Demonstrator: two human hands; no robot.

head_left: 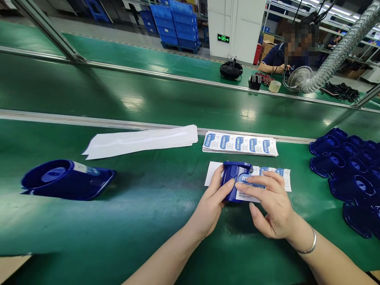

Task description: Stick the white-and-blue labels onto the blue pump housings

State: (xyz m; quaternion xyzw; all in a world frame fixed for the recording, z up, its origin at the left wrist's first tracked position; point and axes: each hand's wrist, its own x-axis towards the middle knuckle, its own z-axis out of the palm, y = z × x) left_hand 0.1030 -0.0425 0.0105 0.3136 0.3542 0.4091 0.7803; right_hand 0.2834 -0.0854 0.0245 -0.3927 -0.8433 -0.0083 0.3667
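Observation:
My left hand [212, 204] grips a blue plastic housing [234, 176] from its left side, thumb and fingers wrapped round it. My right hand [271, 202] lies over the housing's right side, fingers pressing a white and blue label [245, 192] onto it. Under the housing lies a partly used label sheet [283, 176] on the green table. A stack of full label sheets [240, 143] sits just behind it.
A labelled blue housing [67, 180] lies on its side at the left. Several unlabelled blue housings [348, 170] are piled at the right. A stack of white backing sheets [142, 140] lies behind. Across the green conveyor belt [148, 95], another person sits by a fan [297, 77].

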